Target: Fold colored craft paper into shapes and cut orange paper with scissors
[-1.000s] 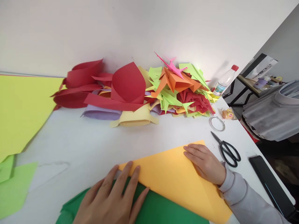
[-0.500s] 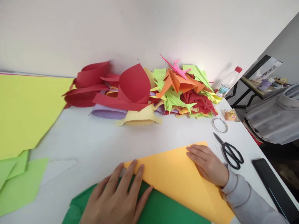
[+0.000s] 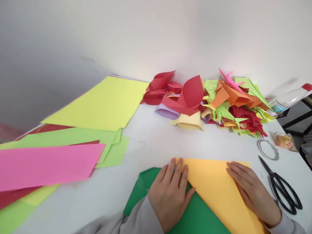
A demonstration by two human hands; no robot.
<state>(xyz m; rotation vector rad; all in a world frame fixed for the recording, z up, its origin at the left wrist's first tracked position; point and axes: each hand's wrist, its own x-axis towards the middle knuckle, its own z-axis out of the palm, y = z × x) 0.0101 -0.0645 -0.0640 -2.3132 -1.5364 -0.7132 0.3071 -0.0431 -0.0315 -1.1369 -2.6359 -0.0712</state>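
Note:
An orange-yellow sheet of paper (image 3: 214, 185), folded over on itself, lies in front of me, its left part meeting a green sheet (image 3: 195, 211). My left hand (image 3: 169, 191) lies flat across both, fingertips on the orange-yellow sheet's left corner and palm over the green. On the right part of the orange-yellow sheet rests my right hand (image 3: 252, 191), fingers stretched out and pressing on the top. Black-handled scissors (image 3: 280, 185) lie just right of that hand. The lower edges of both sheets run out of view.
Stacked coloured sheets, a yellow one (image 3: 102, 104) and a pink one (image 3: 48, 165) among them, spread on the left. Along the wall sit curled red paper shapes (image 3: 190, 94) and a pile of folded paper (image 3: 236, 107). Tape roll (image 3: 267, 150), wrapped snack (image 3: 284, 141) and bottle (image 3: 289, 99) stand right.
My view has swung left, so everything sits further right and more sheets show on the left. Both hands keep their places on the orange-yellow paper.

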